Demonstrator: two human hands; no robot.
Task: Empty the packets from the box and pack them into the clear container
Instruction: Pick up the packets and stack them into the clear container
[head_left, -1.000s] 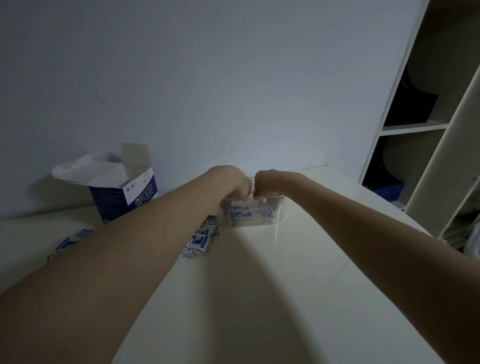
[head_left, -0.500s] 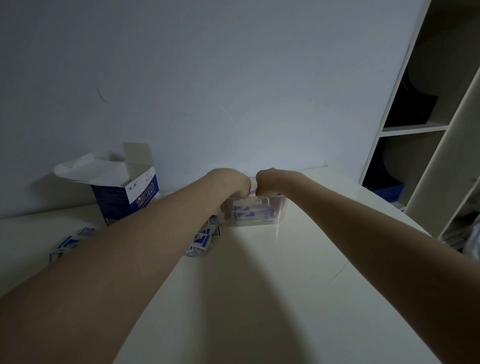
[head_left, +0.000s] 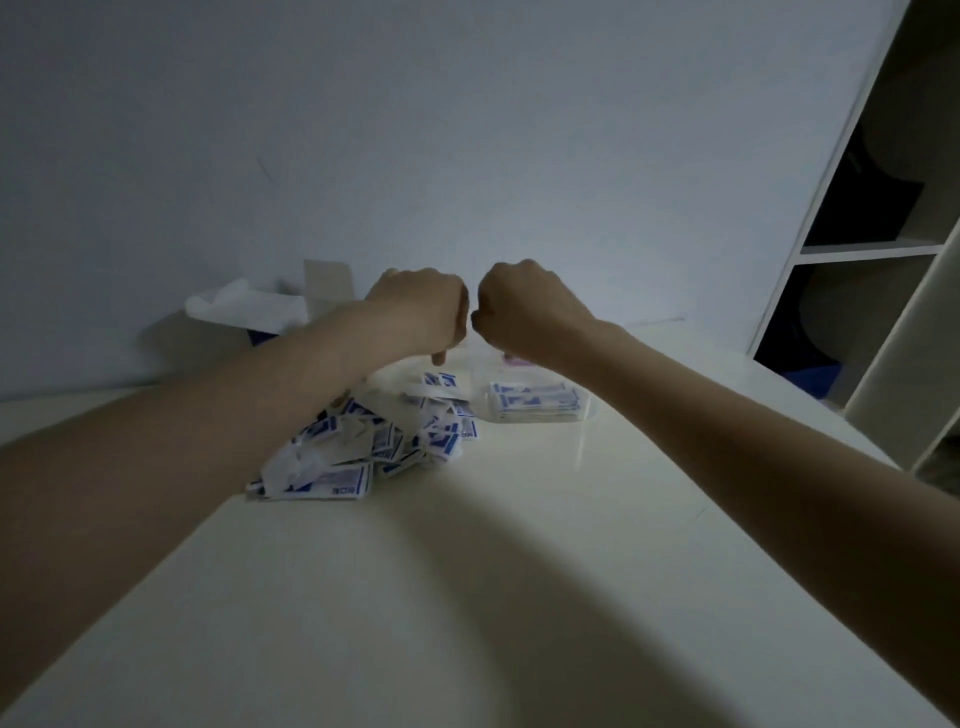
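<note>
At the far left of the pale worktop the box stands with its flaps open against the wall, largely hidden behind the left forearm. In front of it a loose heap of blue-and-white packets lies spread on the worktop. Above the heap's far end the left hand hangs with its fingers curled downward; whether it grips anything cannot be told. Just beside it, almost touching, the right hand is also curled, over the clear container, its hold unclear. The container holds a neat stack of packets. A shelf unit stands at the far right.
</note>
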